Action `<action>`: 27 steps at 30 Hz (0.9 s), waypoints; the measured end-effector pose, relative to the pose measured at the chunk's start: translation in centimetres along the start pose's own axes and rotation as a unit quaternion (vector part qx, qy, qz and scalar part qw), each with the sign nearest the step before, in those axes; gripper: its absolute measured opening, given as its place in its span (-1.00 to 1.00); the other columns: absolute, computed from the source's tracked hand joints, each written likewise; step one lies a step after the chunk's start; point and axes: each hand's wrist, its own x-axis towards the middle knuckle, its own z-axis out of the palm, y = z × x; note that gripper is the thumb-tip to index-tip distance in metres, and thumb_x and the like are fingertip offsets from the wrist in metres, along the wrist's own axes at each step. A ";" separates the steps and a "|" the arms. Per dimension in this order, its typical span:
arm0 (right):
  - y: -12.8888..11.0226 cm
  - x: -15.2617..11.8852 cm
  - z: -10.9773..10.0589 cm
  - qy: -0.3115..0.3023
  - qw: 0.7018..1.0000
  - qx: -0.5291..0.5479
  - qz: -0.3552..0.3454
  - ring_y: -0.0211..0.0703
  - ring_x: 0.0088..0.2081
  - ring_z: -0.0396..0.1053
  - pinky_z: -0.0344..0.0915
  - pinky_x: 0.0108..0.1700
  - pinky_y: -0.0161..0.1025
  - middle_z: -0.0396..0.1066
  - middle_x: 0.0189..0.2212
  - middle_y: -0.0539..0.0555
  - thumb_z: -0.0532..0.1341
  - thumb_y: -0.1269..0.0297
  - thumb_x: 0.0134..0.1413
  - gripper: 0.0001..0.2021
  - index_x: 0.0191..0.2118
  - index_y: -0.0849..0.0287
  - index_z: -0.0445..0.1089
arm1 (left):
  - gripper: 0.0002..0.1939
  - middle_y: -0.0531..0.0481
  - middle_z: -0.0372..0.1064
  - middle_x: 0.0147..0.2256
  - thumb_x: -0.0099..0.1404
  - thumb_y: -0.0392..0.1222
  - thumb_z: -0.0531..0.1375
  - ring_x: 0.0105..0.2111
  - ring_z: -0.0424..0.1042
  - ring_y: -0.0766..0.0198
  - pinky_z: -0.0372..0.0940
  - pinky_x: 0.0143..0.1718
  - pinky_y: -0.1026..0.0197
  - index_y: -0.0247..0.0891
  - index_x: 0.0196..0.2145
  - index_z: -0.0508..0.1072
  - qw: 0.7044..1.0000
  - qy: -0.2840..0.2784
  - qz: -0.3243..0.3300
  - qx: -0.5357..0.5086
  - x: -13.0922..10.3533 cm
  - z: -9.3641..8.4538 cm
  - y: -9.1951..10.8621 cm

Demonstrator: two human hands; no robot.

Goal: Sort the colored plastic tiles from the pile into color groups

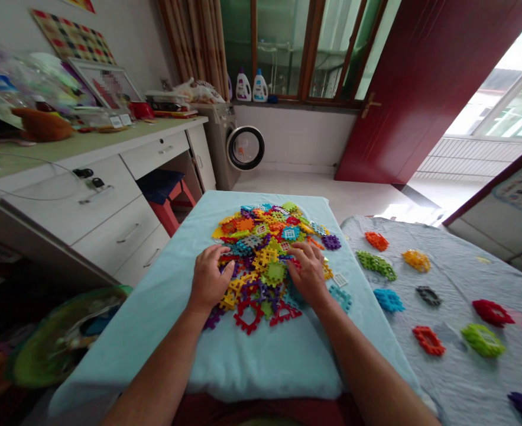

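A loose heap of colourful plastic interlocking building pieces (267,255) covers the middle of the table with the light blue cloth (163,331). My left hand (210,277) rests on the heap's left side, thumb and fingers apart, touching pieces without gripping any that I can see. On the right side lies my right hand (308,269), fingers spread and slightly bent over the pieces; its fingertips partly cover some. Nearest me are a red ring-shaped piece (248,316) and a red triangular piece (285,313). A purple piece (331,242) sits at the heap's right edge.
On the grey-blue cloth (402,384) at right are separate groups of pieces by colour, among them green pieces (376,264) and blue pieces (388,300). A drawered desk (105,207) stands left, a stool (165,189) beneath it. Behind is a washing machine (225,139), its door open.
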 end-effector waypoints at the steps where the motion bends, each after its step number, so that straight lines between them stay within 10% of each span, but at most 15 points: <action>1: -0.3 -0.1 -0.2 -0.014 1.000 -0.009 -0.019 0.13 0.13 0.25 0.07 0.23 0.14 0.46 0.03 0.11 0.22 0.25 0.18 -0.82 -0.11 0.03 0.49 | -0.68 -0.20 0.41 0.00 0.26 -0.09 0.13 0.09 0.36 -0.03 0.21 0.20 -0.09 -0.23 -0.07 0.45 1.000 0.000 0.000 -0.001 0.0 0.0 0.1; 9: -2.0 -0.8 -0.6 -0.162 0.984 -0.011 -0.068 0.14 0.10 0.29 -0.17 0.31 0.27 0.52 -0.01 0.11 0.32 0.16 0.14 -0.74 -0.06 0.04 0.47 | -0.71 -0.18 0.43 -0.01 0.26 -0.12 0.13 0.07 0.37 -0.01 0.22 0.20 -0.08 -0.22 -0.09 0.45 1.000 -0.001 0.007 -0.010 0.0 -0.1 0.3; 22: 1.6 -0.4 0.0 -0.004 0.965 0.193 0.176 -0.18 -0.48 0.27 0.20 -0.35 -0.25 0.37 -0.50 -0.06 0.03 0.09 0.32 -0.70 -0.02 0.10 0.37 | -0.76 -0.15 0.46 -0.05 0.27 -0.13 0.14 0.03 0.41 0.03 0.27 0.15 -0.06 -0.22 -0.14 0.47 0.999 -0.002 0.026 -0.025 -0.1 -0.1 0.2; 27: 2.2 -0.1 -0.3 -0.007 0.993 0.035 0.117 -0.01 -0.15 0.35 0.21 -0.06 -0.09 0.47 -0.26 0.11 0.06 0.20 0.28 -0.76 -0.12 0.13 0.43 | -0.75 -0.15 0.47 -0.05 0.30 -0.10 0.14 0.01 0.42 0.05 0.28 0.14 -0.05 -0.23 -0.14 0.48 0.998 -0.014 0.039 -0.037 -0.2 -0.2 0.6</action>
